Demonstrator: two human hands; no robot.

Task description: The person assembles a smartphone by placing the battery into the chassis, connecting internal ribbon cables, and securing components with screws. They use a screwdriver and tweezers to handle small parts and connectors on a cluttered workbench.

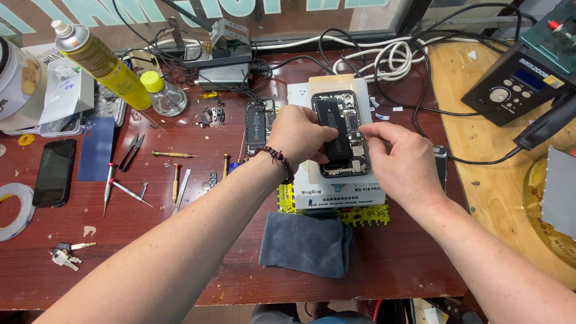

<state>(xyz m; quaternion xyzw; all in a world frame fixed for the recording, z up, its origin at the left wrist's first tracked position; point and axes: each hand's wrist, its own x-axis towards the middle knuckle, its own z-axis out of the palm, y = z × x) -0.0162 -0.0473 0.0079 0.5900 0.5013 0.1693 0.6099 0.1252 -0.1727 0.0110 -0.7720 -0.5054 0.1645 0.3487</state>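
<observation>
Black battery [336, 129] sits in the opened phone [342, 135], partly lifted, its long axis running away from the person. Left hand [300, 135] grips the battery's left edge, fingers pinched narrow on it; right hand [399, 157] meets it from the right, fingers [371, 130] closed on the same cell. Both hands are equally near, the battery directly between their fingers. Phone rests on a white heating pad [336, 198] below the fingers. Grey cloth [307, 243] lies nearer the person. Screwdrivers [174, 180] and tweezers [131, 151] lie well left of the fingers on the reddish table [180, 264], which is cluttered.
</observation>
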